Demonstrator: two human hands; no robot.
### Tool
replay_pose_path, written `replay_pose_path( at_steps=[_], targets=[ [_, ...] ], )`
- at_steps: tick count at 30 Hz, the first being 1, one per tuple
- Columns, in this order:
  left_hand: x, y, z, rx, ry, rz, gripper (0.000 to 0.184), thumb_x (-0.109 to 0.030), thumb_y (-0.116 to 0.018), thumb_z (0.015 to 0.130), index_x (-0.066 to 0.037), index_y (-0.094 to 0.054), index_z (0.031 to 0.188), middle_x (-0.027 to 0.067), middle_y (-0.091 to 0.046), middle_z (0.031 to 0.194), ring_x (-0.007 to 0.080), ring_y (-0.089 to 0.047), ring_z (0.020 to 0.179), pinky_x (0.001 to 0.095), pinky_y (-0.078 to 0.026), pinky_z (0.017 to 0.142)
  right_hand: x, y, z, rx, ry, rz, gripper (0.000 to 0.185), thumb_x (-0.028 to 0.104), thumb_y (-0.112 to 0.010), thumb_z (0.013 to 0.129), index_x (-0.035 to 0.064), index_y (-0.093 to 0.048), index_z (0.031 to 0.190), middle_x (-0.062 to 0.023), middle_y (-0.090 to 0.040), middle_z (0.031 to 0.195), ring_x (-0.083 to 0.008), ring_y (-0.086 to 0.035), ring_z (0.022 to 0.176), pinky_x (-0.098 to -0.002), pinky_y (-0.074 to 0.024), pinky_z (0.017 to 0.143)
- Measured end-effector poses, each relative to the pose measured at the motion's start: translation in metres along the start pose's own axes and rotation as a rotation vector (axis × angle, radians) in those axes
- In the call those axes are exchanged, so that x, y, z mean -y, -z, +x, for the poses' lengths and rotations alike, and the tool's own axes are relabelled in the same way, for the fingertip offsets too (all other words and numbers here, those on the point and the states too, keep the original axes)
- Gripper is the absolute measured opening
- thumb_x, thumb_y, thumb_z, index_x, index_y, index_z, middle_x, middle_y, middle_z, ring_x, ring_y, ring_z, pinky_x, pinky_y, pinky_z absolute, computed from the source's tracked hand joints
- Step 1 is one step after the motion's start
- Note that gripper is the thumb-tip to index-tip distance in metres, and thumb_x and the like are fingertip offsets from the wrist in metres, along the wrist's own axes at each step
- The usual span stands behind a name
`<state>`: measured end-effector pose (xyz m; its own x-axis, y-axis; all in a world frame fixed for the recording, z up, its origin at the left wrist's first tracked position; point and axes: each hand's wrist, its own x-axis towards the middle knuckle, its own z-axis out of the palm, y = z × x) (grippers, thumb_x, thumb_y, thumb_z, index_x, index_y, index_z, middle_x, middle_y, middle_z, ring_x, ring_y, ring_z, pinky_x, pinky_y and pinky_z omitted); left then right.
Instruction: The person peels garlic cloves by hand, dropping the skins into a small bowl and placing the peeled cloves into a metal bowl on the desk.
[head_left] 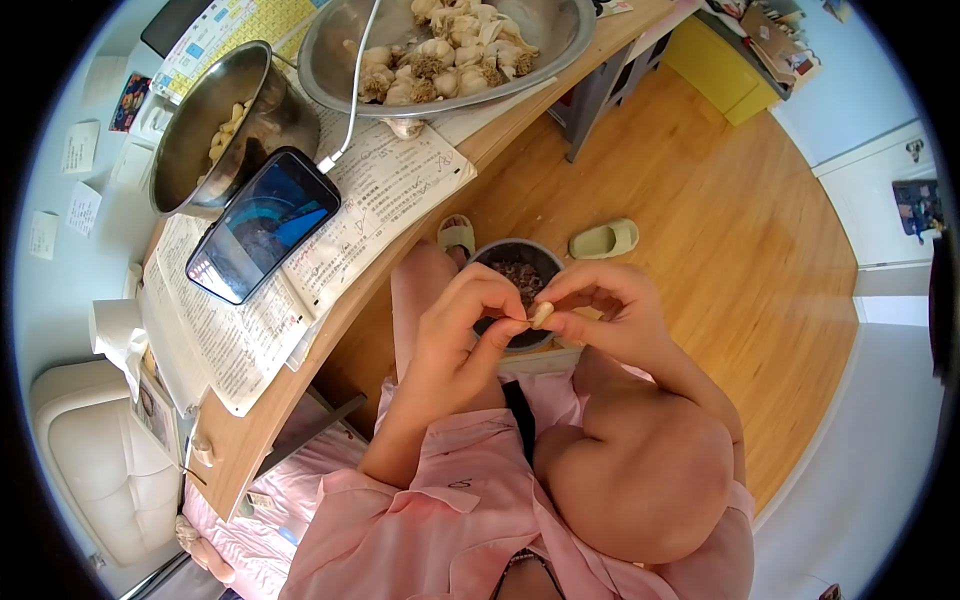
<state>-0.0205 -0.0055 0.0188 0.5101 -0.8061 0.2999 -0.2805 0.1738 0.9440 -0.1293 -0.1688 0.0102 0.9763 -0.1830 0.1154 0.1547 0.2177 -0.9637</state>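
Pinching garlic clove (542,315) near frame centre, right hand (630,310) gripped it between thumb and fingers; left hand (455,335) nipped its end. Bulbs (435,62) lay in bowl (572,40), top centre.

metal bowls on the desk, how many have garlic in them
2: the wide bowl of garlic bulbs at the top of the view, and the deep bowl of peeled cloves to its left, by the phone. No others show.

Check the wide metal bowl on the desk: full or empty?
Partly full: garlic bulbs are heaped in the wide metal bowl, while bare metal shows along its right side. Its far edge is cropped.
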Motion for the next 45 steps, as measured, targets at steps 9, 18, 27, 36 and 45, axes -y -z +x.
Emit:
replay_pose_path(
  at_steps=[9,18,27,36,45],
  targets=[
    [0.005,0.002,-0.002,-0.002,0.003,-0.102,0.006,0.003,-0.054,0.085,0.001,-0.050,0.090,0.0081,-0.047,0.091,0.0131,-0.051,0.077,0.0225,-0.045,0.070,-0.002,0.000,0.000,0.008,-0.089,0.177,0.020,-0.007,-0.061,0.081,0.0000,-0.054,0.098,-0.0076,-0.062,0.095,-0.0151,-0.061,0.093,-0.0261,-0.0491,0.082],
    [0.077,-0.003,0.000,-0.095,0.203,0.005,0.008,-0.007,-0.056,0.086,-0.001,-0.054,0.089,0.0058,-0.052,0.089,0.0122,-0.055,0.075,0.0236,-0.045,0.066,-0.009,0.005,0.001,0.002,-0.022,0.245,0.021,-0.007,-0.059,0.082,-0.0005,-0.052,0.101,-0.0102,-0.061,0.095,-0.0184,-0.062,0.091,-0.0296,-0.0504,0.081],
    [0.258,-0.048,-0.025,0.206,0.513,0.752,0.017,-0.019,-0.065,0.079,-0.003,-0.061,0.077,0.0108,-0.061,0.080,0.0255,-0.059,0.065,0.0385,-0.047,0.060,-0.007,0.003,0.002,0.013,-0.073,0.211,0.027,-0.005,-0.059,0.083,0.0001,-0.052,0.108,-0.0096,-0.061,0.094,-0.0180,-0.062,0.088,-0.0291,-0.0510,0.077],
    [0.259,-0.055,-0.027,0.370,0.623,0.856,0.019,-0.021,-0.061,0.082,-0.003,-0.056,0.086,0.0131,-0.059,0.094,0.0270,-0.059,0.082,0.0412,-0.049,0.068,-0.014,0.007,0.003,-0.060,-0.115,0.261,0.017,0.001,-0.062,0.083,0.0008,-0.052,0.096,-0.0104,-0.063,0.088,-0.0175,-0.064,0.080,-0.0281,-0.0523,0.072],
    [0.126,-0.037,-0.016,0.008,0.232,0.049,0.013,-0.016,-0.056,0.085,-0.004,-0.055,0.091,0.0086,-0.061,0.074,0.0218,-0.059,0.060,0.0321,-0.046,0.056,-0.013,0.009,0.002,-0.081,-0.181,0.178,0.012,0.008,-0.063,0.085,0.0015,-0.054,0.090,-0.0081,-0.063,0.082,-0.0133,-0.061,0.070,-0.0245,-0.0496,0.064]
  ],
)
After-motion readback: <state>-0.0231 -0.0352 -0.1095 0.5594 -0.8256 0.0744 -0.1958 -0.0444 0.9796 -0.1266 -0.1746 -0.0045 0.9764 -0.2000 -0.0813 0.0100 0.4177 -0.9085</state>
